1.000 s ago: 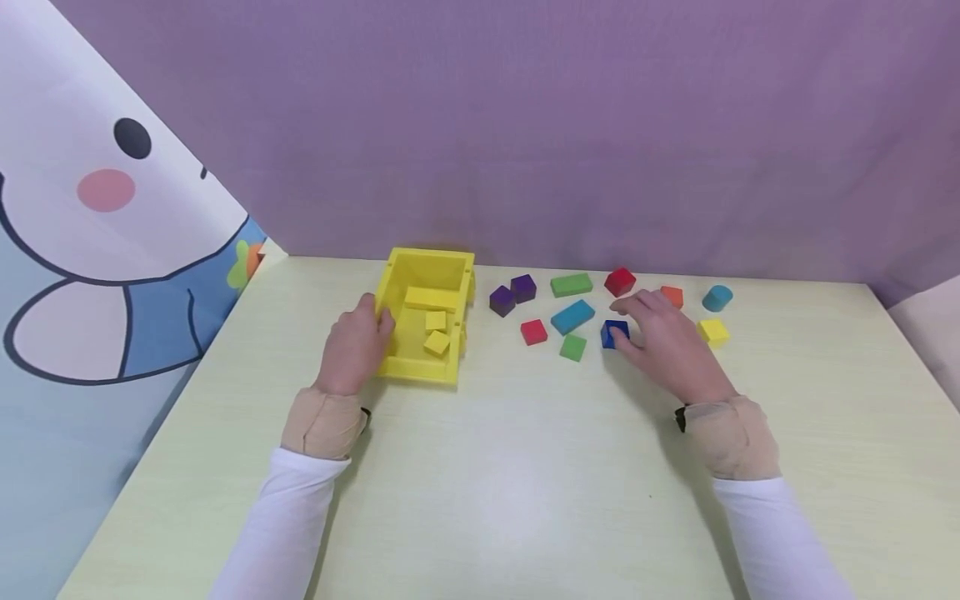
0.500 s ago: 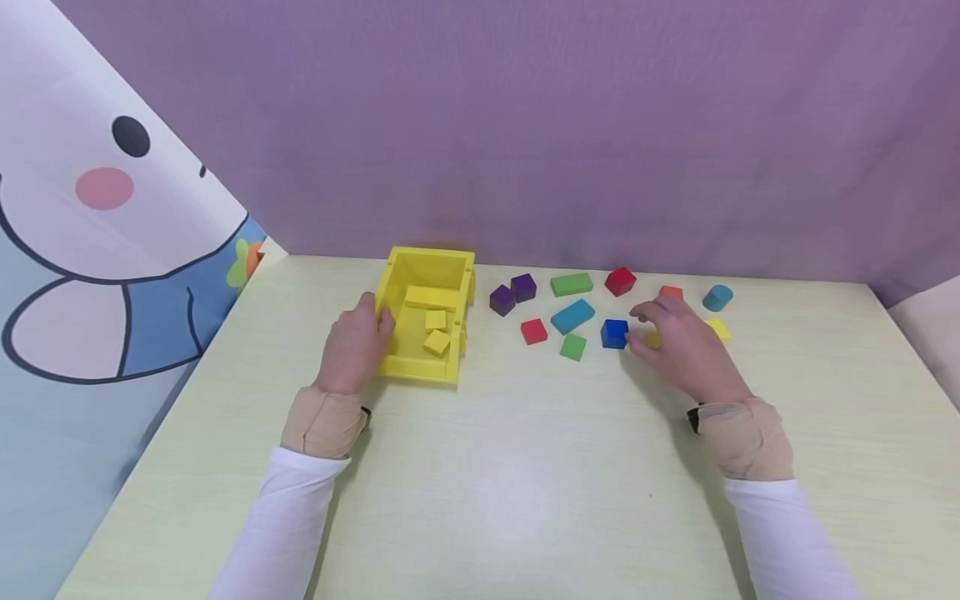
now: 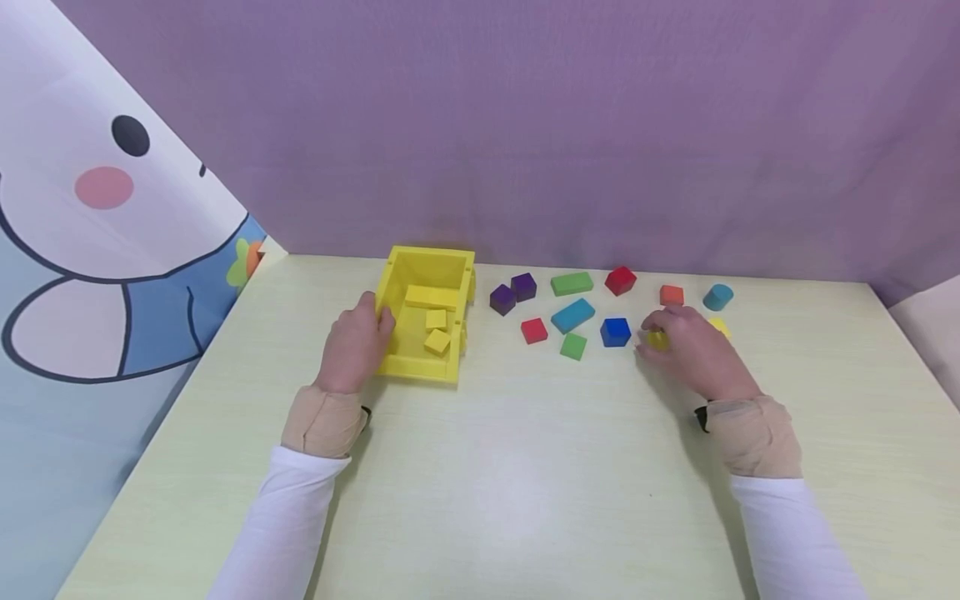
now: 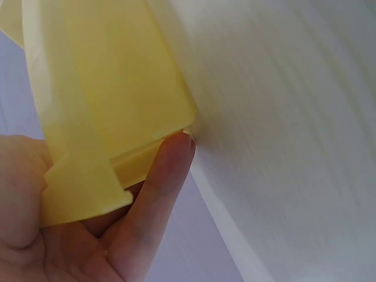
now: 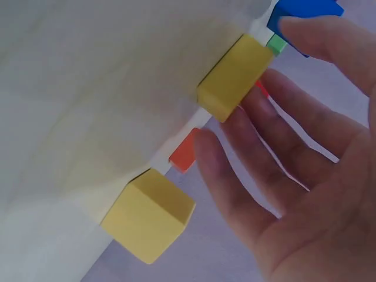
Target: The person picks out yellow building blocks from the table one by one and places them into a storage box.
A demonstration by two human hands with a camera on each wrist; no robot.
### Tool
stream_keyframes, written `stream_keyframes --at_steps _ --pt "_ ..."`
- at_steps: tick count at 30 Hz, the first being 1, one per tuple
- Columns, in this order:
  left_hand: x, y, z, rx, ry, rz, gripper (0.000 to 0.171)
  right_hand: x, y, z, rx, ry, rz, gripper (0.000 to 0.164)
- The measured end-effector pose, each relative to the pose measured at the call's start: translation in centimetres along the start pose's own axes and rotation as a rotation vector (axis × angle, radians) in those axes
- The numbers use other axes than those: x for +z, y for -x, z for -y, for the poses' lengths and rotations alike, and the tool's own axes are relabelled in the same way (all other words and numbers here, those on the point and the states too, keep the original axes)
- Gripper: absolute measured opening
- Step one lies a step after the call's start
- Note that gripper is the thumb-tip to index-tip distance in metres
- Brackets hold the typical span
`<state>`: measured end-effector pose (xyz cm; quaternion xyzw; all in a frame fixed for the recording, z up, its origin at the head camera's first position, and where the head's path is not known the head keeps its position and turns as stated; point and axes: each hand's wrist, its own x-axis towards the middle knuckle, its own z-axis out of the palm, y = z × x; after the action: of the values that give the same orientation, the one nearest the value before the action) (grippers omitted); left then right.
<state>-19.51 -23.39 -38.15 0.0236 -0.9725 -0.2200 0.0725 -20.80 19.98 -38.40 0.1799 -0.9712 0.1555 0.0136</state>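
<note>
A yellow plastic box [image 3: 420, 368] stands left of centre, with a yellow oblong block [image 3: 431, 297] and two yellow cubes [image 3: 437, 342] inside. My left hand [image 3: 356, 346] grips its left wall; in the left wrist view a finger [image 4: 158, 194] reaches along the box's lower edge. On the right, my right hand [image 3: 697, 354] is around a yellow block [image 5: 235, 76]. Its fingertips are at the block's far side, while the thumb [image 5: 329, 44] stays apart from it. Another yellow block [image 5: 147, 217] lies beside the hand, partly covered in the head view.
Left of the right hand lie a blue cube [image 3: 616, 332], green blocks [image 3: 572, 284], a light-blue oblong [image 3: 573, 317], red blocks [image 3: 620, 281] and purple cubes [image 3: 502, 299]. Behind it are an orange block [image 3: 672, 295] and a blue cylinder [image 3: 718, 297]. A purple cloth [image 3: 525, 133] hangs behind the table.
My right hand has moved right, from over the blue cube to the yellow block, and its fingers have come around that block. The left hand stays on the box.
</note>
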Motion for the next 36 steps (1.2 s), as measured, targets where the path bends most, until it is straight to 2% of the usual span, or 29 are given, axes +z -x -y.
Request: stream_keyframes --at_steps 5,19,28,36 --pt "-0.02 -0.07 0.02 0.006 0.002 -0.007 0.029 -0.33 0.1 -0.16 0.0 -0.022 0.058 0.027" --pt "0.02 -0.16 0.06 0.005 -0.001 -0.006 0.029 -0.25 -0.04 -0.36 -0.009 -0.006 0.051 0.024" --pt "0.01 -0.22 -0.01 -0.004 0.005 0.017 0.03 -0.6 -0.02 0.01 -0.005 -0.017 -0.005 0.025" --pt "-0.13 -0.05 -0.02 -0.013 0.012 0.024 0.031 -0.67 -0.28 0.61 -0.041 -0.009 -0.057 0.026"
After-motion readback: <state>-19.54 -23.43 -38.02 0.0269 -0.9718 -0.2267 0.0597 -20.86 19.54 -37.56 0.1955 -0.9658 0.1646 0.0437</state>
